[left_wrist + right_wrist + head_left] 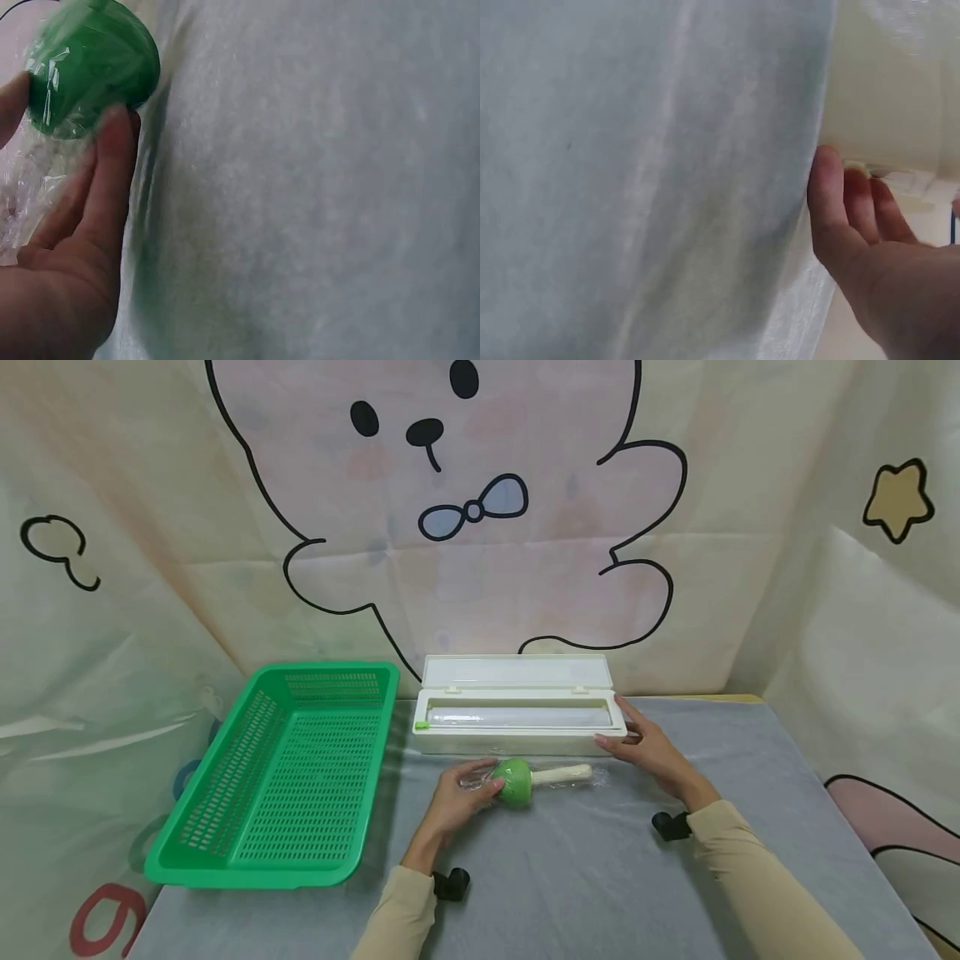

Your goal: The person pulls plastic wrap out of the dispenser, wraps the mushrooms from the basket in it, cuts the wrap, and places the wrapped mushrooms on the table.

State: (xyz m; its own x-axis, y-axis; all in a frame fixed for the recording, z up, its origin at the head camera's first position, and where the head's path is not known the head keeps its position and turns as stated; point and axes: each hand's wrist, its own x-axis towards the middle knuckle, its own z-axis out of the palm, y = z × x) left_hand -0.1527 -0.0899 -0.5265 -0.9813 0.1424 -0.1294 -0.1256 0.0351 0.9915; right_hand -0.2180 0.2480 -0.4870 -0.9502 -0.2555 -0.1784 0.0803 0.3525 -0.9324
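Note:
My left hand (457, 806) pinches the round green head of a short-handled tool (515, 782) wrapped in clear plastic film. Its white handle points right, just in front of the box. In the left wrist view, thumb and fingers hold the shiny wrapped green head (97, 67) from both sides. A long white cling film dispenser (517, 743) stands behind it, lid raised, with a film roll inside and a small green slider at its left end. My right hand (660, 760) grips the dispenser's right end, thumb at the front; the right wrist view shows its fingers against the pale wall (885, 97).
A green slotted plastic basket (367, 827) sits on the table's left side, close to the dispenser. Grey cloth (585, 885) covers the table. A printed fabric backdrop (750, 568) hangs directly behind the dispenser and along both sides.

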